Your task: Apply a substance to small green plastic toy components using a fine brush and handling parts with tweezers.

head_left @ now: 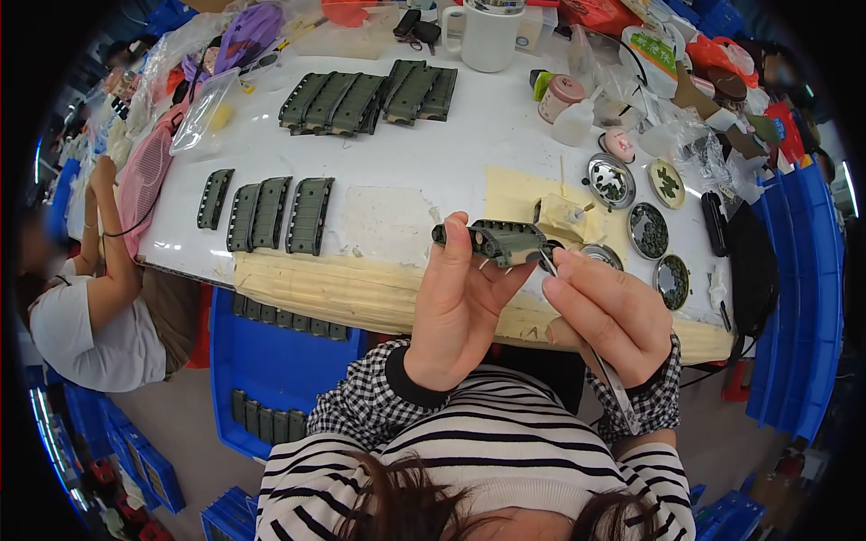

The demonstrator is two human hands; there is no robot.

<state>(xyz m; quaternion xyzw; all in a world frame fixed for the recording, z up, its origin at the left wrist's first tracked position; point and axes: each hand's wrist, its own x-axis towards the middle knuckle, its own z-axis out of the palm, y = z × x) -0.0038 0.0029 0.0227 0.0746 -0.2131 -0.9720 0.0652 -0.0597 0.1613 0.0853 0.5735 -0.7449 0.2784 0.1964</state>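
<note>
My left hand [451, 320] is raised over the table's near edge, fingers closed around a dark green ribbed plastic part [511, 245]. In my right hand [624, 316] is a pair of metal tweezers [617, 395], whose tips meet the part's right end. What the tips grip, if anything, is too small to tell. Similar green parts stand on the white table: a single one [215, 199], a pair side by side [269, 215] and another [309, 215]. Farther back are two larger groups, one on the left [332, 102] and one on the right [419, 92].
Round tins [649, 231] with small dark green pieces stand at right, near a yellow block [570, 215]. A white mug [487, 38] stands at the back. Below the table is a blue tray [280, 365] holding more green parts. A co-worker [99, 307] sits at left.
</note>
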